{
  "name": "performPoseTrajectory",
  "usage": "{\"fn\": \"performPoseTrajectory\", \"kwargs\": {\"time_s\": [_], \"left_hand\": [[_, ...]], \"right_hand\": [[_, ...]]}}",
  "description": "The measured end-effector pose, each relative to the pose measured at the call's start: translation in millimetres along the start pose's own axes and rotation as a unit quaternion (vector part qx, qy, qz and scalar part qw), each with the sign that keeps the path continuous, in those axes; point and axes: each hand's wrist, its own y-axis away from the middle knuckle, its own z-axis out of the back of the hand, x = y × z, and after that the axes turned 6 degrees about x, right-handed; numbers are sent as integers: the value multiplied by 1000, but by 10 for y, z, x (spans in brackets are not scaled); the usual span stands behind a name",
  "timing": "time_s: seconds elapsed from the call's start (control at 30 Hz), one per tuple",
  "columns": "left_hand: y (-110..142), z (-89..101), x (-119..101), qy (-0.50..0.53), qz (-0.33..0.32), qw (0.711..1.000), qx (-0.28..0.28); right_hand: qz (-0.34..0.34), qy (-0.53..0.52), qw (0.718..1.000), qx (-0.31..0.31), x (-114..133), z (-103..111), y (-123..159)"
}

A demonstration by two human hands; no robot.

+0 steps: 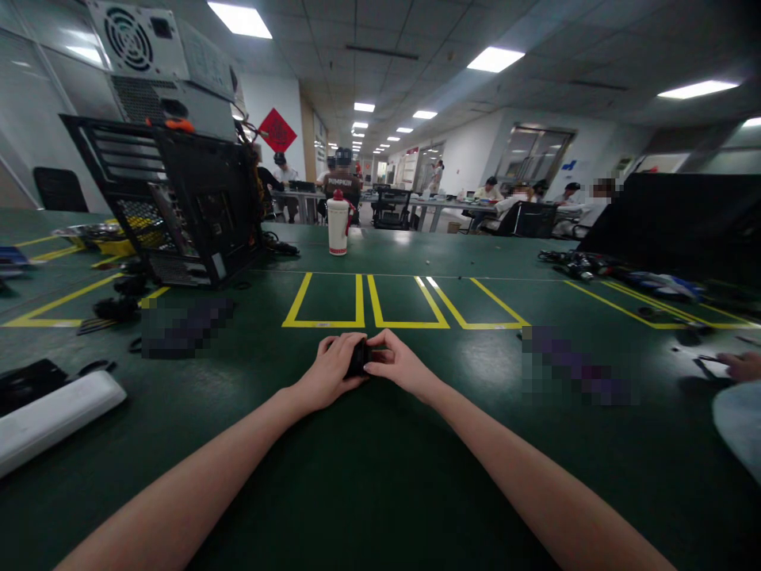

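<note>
I gripped the black object [357, 359] in my left hand [334, 367], likely to steady it. My right hand [397, 367] pinched its right side, probably for finer control.

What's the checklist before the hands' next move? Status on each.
1. Left hand has a grip on the black object: ok.
2. Right hand at the object's right side: ok.
3. Right hand's pinch firm: cannot tell.
4. Object's exact type: cannot tell, mostly covered.
5. White bottle upright, apart from both hands: ok.
6. Another person's hand, far right, apart from both: ok.
</note>
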Motion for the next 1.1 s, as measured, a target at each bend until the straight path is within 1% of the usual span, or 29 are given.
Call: {"fn": "performPoseTrajectory", "kwargs": {"time_s": [0.13,0.3,0.4,0.5,0.7,0.93,1.1], "left_hand": [[-2,-12,12,2,0,1000,-2],[-2,-19,22,1,1,1000,-5],[-2,-14,16,3,0,1000,-5],[2,-3,8,3,2,1000,-3],[9,18,-2,4,2,1000,6],[2,24,-23,6,6,1000,7],[4,14,-12,-1,7,1000,3]], "right_hand": [[1,6,1000,0,31,-12,24],[10,6,1000,-26,46,-18,3],[2,11,999,-37,26,-6,-13],[-15,10,1000,-23,17,6,-10],[-2,0,1000,3,59,-4,35],[1,19,999,-40,37,-9,5],[-3,50,998,-47,-30,-41,-2]]}}
